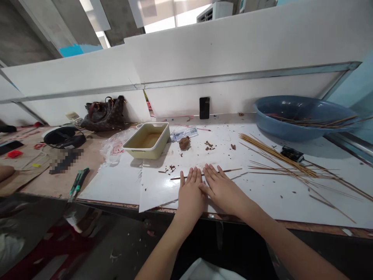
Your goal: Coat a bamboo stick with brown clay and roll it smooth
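Both hands lie palm down with their fingers stretched out flat on the white board [163, 194]. Under the fingertips of my left hand [191, 194] and my right hand [224, 190] runs a thin incense stick [234, 170], dark brown toward the left and paler at its right end. The hands are side by side, with the right thumb touching the left hand. Beyond them sits a lump of brown paste [184, 143], with small brown crumbs [209, 146] to its right. More crumbs are scattered just left of the fingers.
A cream basin [147, 152] of murky liquid stands at back left. On the right lie bundled bamboo sticks [262, 147] and a small black packet [292, 154], below a large blue tub [291, 130]. A phone [204, 108] leans on the partition. Green-handled pliers [78, 181] and a handbag [106, 115] are left.
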Tool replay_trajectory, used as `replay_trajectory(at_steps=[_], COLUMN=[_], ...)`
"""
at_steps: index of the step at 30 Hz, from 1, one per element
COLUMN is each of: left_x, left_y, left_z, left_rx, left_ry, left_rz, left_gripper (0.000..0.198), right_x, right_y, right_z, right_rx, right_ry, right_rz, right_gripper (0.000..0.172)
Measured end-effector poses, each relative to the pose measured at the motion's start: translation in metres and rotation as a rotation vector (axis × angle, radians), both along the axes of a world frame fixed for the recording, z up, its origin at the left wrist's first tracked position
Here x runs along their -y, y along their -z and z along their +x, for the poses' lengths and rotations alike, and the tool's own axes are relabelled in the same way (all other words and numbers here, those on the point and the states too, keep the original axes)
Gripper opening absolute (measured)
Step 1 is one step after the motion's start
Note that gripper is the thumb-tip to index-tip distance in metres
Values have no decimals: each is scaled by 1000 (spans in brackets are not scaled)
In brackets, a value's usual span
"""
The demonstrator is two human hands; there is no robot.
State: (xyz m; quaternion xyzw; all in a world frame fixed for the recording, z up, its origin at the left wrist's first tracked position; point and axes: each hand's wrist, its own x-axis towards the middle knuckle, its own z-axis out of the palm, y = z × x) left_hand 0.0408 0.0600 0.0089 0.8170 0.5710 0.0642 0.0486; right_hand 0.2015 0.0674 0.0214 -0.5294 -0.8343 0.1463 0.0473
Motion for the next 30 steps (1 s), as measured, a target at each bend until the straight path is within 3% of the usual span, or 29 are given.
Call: replay_trajectory(at_steps=[7,14,21,27,30], left_x=[28,2,36,0,4], left_y=[10,-1,14,-2,0], left_z=[-10,-1,-18,-7,-7], left_rx=[6,-16,-9,-6,-20], left_ry=[1,-80,-26,-104,-125], left_rz=[81,37,117,73,85], left_gripper=[56,57,56,57,57], right_x=[30,-3,31,-9,-5], right_y=[14,6,26,18,20], right_z=[12,7,19,16,14], right_rx=[-26,58,22,50,68], right_ry=[-50,-16,-60,-31,-5], right_rz=[132,100,222,171,191], right_gripper=[81,81,81,77,81])
